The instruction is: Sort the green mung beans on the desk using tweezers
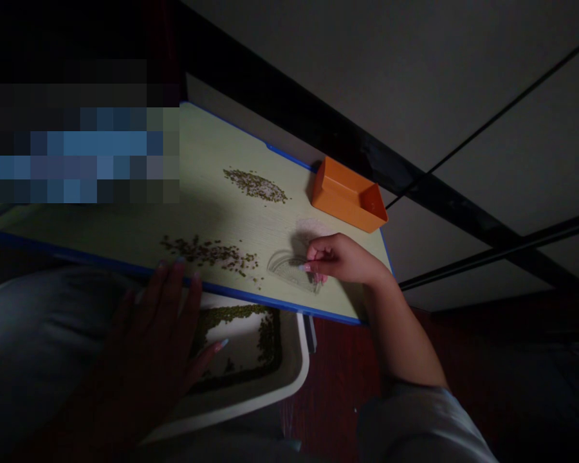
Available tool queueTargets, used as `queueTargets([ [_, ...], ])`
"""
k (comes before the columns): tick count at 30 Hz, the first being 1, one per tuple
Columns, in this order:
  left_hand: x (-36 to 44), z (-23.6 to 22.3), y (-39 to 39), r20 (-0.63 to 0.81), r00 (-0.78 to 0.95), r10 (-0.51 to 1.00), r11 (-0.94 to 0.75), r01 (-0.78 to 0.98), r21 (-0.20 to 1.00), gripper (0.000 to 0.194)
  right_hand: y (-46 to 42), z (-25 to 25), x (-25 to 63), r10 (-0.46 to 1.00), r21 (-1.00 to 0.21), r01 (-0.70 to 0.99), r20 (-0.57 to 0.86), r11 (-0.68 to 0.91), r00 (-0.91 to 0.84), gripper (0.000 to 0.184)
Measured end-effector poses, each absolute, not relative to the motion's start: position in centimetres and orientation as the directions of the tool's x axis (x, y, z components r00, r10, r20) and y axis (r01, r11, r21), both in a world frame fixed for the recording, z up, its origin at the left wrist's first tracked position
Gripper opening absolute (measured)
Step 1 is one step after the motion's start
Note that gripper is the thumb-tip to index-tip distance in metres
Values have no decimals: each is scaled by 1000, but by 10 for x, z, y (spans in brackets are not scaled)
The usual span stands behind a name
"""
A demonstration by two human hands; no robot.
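Observation:
A clear protractor rests on or just over the pale table, its right part pinched in the fingers of my right hand. To its left lies a loose pile of small dark and greenish grains, mixed with paler bits. My left hand is at the table's near edge, fingers stretched out flat and holding nothing, with the fingertips close to that pile. Farther back is a second pile of green and pale grains. Faint whitish grains lie behind my right hand.
An orange open box stands at the table's back right. Below the near edge, a white tub holds green grains around its inside. The table has a blue rim. Pale cabinet panels rise behind it. A blurred-out area covers the upper left.

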State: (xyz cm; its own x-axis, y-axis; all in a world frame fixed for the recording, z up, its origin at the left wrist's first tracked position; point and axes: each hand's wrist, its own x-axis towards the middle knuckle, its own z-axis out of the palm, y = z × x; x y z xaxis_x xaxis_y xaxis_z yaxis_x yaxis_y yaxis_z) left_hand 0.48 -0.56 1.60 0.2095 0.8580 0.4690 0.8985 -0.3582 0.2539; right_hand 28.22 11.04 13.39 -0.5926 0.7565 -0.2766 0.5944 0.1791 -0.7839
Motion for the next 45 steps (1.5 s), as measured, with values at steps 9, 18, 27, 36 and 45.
queueTargets([
  [9, 6, 16, -5, 466, 210, 859, -354, 902, 246, 87, 105, 131, 274, 704, -809, 545, -255, 220, -662, 20],
  [18, 6, 16, -5, 476, 215, 853, -361, 901, 241, 87, 104, 136, 277, 685, -826, 518, -244, 224, -686, 20],
  [27, 5, 17, -5, 468, 222, 855, -365, 899, 241, 89, 104, 134, 276, 670, -811, 532, -257, 242, -697, 22],
  [36, 5, 14, -6, 482, 217, 849, -361, 904, 228, 88, 106, 132, 275, 722, -793, 554, -227, 252, -654, 20],
  [45, 5, 14, -5, 473, 217, 854, -363, 900, 242, 87, 102, 133, 273, 678, -811, 531, -247, 246, -692, 22],
])
